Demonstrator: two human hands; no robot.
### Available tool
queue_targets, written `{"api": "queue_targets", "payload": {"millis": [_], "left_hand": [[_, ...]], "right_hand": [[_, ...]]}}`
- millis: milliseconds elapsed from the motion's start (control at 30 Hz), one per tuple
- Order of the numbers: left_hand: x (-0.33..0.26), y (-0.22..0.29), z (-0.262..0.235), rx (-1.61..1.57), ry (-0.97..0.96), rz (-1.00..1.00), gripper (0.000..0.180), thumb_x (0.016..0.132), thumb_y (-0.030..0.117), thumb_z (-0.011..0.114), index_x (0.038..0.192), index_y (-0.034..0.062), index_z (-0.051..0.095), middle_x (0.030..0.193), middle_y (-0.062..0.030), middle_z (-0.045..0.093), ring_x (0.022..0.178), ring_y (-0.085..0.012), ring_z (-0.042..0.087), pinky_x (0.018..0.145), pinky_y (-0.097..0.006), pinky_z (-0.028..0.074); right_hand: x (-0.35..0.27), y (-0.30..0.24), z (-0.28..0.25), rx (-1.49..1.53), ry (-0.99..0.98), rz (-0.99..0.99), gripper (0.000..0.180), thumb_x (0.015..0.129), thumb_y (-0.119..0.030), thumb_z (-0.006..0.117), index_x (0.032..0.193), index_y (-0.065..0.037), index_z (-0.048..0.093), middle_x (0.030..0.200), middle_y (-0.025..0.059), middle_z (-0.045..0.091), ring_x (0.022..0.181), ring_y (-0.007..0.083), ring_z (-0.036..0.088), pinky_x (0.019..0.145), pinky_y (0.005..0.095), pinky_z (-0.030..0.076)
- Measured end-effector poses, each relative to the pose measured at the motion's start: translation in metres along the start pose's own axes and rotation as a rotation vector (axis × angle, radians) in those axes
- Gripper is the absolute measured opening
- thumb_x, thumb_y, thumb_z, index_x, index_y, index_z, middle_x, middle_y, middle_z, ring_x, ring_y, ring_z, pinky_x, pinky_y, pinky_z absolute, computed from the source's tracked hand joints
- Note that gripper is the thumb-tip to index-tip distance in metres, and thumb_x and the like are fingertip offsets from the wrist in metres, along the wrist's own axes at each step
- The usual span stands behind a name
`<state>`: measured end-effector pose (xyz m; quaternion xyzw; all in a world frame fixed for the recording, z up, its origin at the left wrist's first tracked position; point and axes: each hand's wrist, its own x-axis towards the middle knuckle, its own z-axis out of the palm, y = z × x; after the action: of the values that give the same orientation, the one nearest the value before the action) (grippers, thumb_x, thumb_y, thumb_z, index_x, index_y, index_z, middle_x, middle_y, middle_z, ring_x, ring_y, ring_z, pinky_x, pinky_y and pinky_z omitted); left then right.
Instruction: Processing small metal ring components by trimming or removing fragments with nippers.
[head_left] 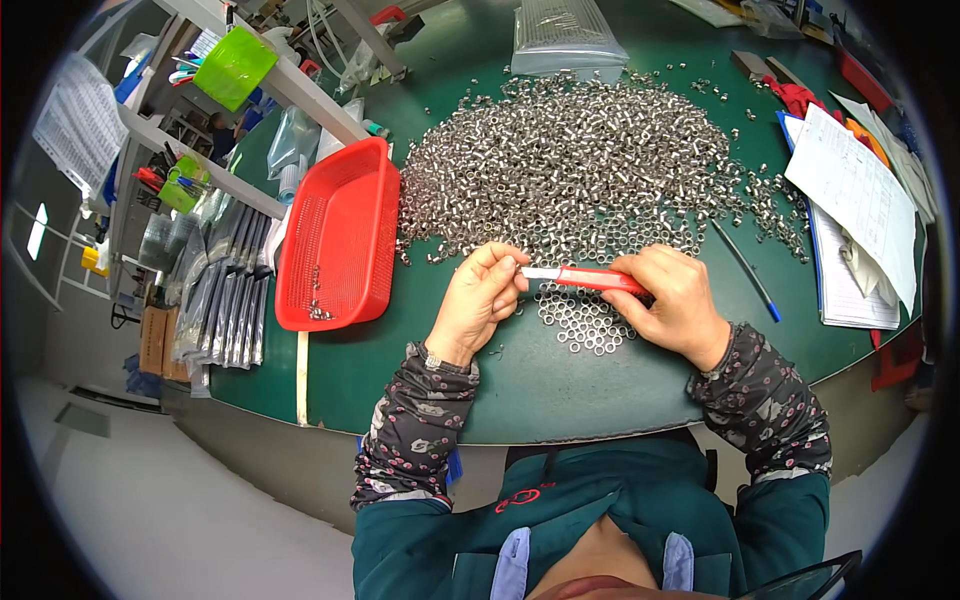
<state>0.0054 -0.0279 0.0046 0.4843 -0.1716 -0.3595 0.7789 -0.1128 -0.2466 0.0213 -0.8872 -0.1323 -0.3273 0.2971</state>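
Note:
My right hand [675, 305] is wrapped round the red handle of a knife [600, 279], its pale blade directed left. At the blade's tip, my left hand [472, 300] is closed in a pinch, thumb against forefinger; whatever small piece lies between them is hidden by the fingers. Just below the knife, small metal rings [582, 322] lie flat in a loose patch on the green table [400, 375]. Beyond both hands spreads a wide heap of short shiny metal sleeves [570, 150].
A red plastic basket [340, 190] with a few metal pieces inside stands to the left. Rightward lie a pen [747, 270] and papers on a clipboard [855, 200]. A clear plastic bag of tubes [568, 38] rests behind the heap. Packed bags [225, 290] hang off the left edge.

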Motion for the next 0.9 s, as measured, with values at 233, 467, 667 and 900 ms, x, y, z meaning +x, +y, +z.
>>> {"api": "queue_targets", "payload": {"millis": [233,467,667,900], "left_hand": [[-0.001,-0.003,0.003,-0.006,0.014,-0.068,0.020,0.096,0.023,0.048,0.091,0.0046,0.054,0.064,-0.0008,0.051,0.044,-0.0018,0.031,0.038,-0.016,0.022],[-0.001,0.002,0.004,-0.029,0.038,-0.135,0.028,0.098,0.027,0.040,0.083,0.0053,0.050,0.063,-0.0033,0.052,0.043,-0.0045,0.033,0.036,-0.018,0.023],[-0.004,0.014,0.001,0.114,0.100,-0.128,0.009,0.088,0.012,0.054,0.086,0.0038,0.056,0.065,0.0002,0.051,0.049,-0.0054,0.038,0.040,-0.018,0.028],[-0.007,0.010,0.028,1.309,0.144,0.034,0.017,0.072,0.004,0.067,0.088,0.0033,0.064,0.056,0.0046,0.035,0.053,-0.0040,0.036,0.048,-0.023,0.034]], "right_hand": [[-0.001,-0.001,0.000,-0.019,-0.012,-0.014,0.024,0.066,-0.011,0.075,0.084,-0.001,0.063,0.067,0.0110,0.058,0.059,0.0266,0.056,0.055,0.0355,0.045],[0.002,0.003,-0.002,-0.007,0.074,0.042,0.022,0.068,-0.013,0.074,0.084,-0.003,0.063,0.067,0.0090,0.058,0.060,0.0262,0.057,0.055,0.0352,0.045],[0.004,0.003,-0.006,-0.006,0.069,0.071,0.020,0.069,-0.013,0.073,0.083,-0.003,0.063,0.067,0.0086,0.058,0.059,0.0254,0.056,0.055,0.0344,0.044],[0.004,0.005,-0.005,-0.005,0.086,0.059,0.020,0.069,-0.013,0.073,0.083,-0.003,0.063,0.066,0.0085,0.057,0.059,0.0250,0.055,0.055,0.0343,0.044]]}}
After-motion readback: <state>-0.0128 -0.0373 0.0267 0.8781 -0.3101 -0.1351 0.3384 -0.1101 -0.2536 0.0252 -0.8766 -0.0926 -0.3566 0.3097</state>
